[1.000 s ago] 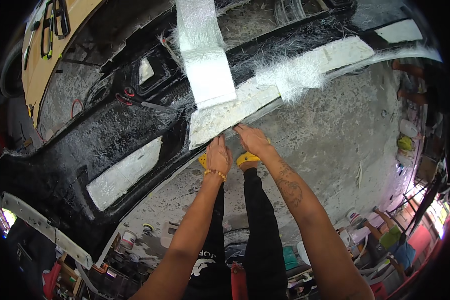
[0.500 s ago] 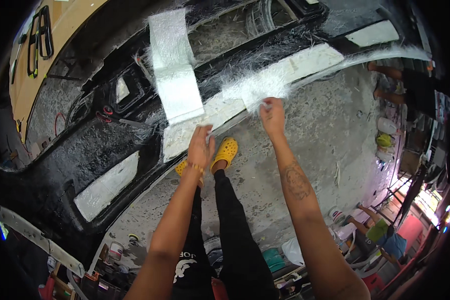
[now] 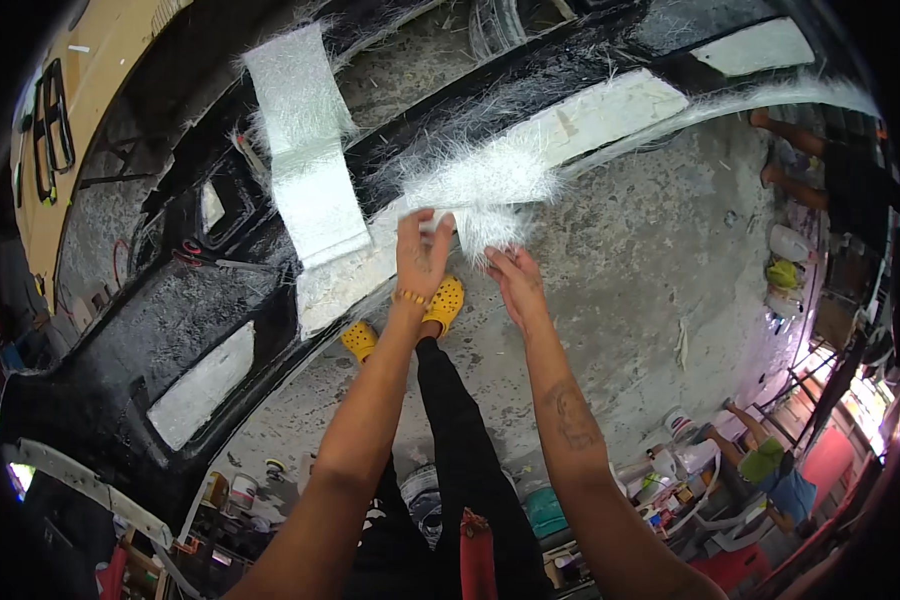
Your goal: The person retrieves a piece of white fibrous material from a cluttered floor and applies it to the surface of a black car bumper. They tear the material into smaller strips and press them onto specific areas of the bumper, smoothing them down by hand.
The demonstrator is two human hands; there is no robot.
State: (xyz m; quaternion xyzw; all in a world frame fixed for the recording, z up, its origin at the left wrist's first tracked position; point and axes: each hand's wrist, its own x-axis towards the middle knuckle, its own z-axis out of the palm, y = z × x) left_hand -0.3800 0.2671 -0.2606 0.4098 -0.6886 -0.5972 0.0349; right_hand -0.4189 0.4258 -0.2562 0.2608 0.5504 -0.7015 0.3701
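Observation:
My right hand (image 3: 520, 285) pinches the lower edge of a small white fibreglass mat piece (image 3: 492, 232) with thumb and fingertips. That piece hangs over the near edge of a large black moulded panel (image 3: 370, 160), beneath or joined to a frayed wider mat piece (image 3: 485, 182); I cannot tell which. My left hand (image 3: 422, 255) is at the wider piece's left end, thumb and fingers apart, with fingertips against or just over it. A long folded strip of fibreglass mat (image 3: 315, 190) lies across the panel to the left.
Red-handled scissors (image 3: 205, 258) rest on the panel left of the strip. Smooth white patches (image 3: 205, 385) are set in the panel. A cardboard-coloured board (image 3: 70, 130) is at far left. Yellow clogs (image 3: 443, 305) are on my feet. Other people (image 3: 770, 465) are at the right.
My right hand has moved down and left, with the small mat piece hanging lower. My left hand has risen rightward to the mat's left end. The view has shifted slightly.

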